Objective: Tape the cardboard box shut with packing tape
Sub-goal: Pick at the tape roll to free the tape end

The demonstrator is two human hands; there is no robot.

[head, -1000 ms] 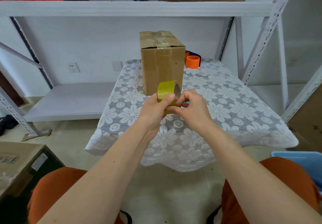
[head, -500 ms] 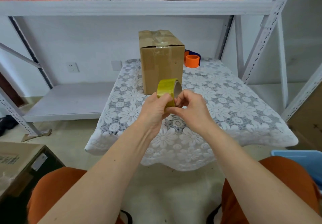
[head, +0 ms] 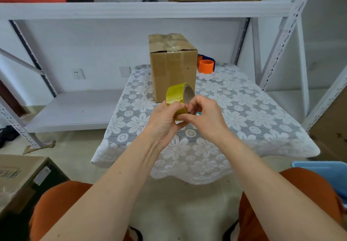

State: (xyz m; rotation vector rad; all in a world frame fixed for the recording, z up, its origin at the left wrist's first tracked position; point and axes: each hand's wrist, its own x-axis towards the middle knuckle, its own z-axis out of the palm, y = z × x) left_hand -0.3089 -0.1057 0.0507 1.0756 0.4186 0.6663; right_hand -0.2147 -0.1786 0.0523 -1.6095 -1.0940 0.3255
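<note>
A brown cardboard box (head: pixel 172 66) stands upright at the back of the lace-covered table (head: pixel 244 109), its top flaps down with clear tape across the seam. In front of it, above the table, my left hand (head: pixel 165 120) grips a yellowish roll of packing tape (head: pixel 178 95) from below. My right hand (head: pixel 206 117) pinches at the roll's lower edge with thumb and fingertips, touching the left hand. The tape's loose end is hidden by my fingers.
An orange tape roll (head: pixel 206 66) and a dark blue one sit behind the box on the right. White metal shelving (head: pixel 142 9) surrounds the table. A cardboard box (head: pixel 16 175) lies on the floor left, a blue bin (head: pixel 326 167) right.
Both hands, holding the roll, have drifted slightly up and toward the box. The right fingers keep working at the roll's edge. The box has not moved.
</note>
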